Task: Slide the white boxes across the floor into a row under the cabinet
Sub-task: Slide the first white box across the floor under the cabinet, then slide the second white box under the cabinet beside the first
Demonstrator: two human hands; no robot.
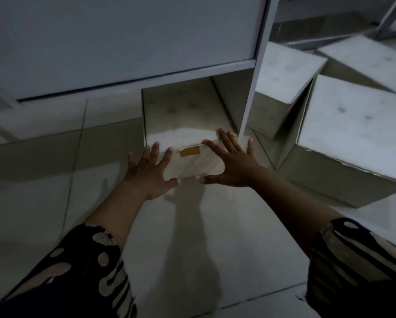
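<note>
Right now I am pressing both palms flat, fingers spread, against the near face of the white box [188, 138]: left hand [146, 171] low on its left corner, right hand [231, 164] by its top right edge. It is sitting partly under the cabinet [123, 42], just beside the cabinet leg [252, 88]. Pushing unevenly, I am risking skewing it into that leg and jamming.

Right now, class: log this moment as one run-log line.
left hand flat on taped box | right hand flat too | box partly under cabinet
</note>
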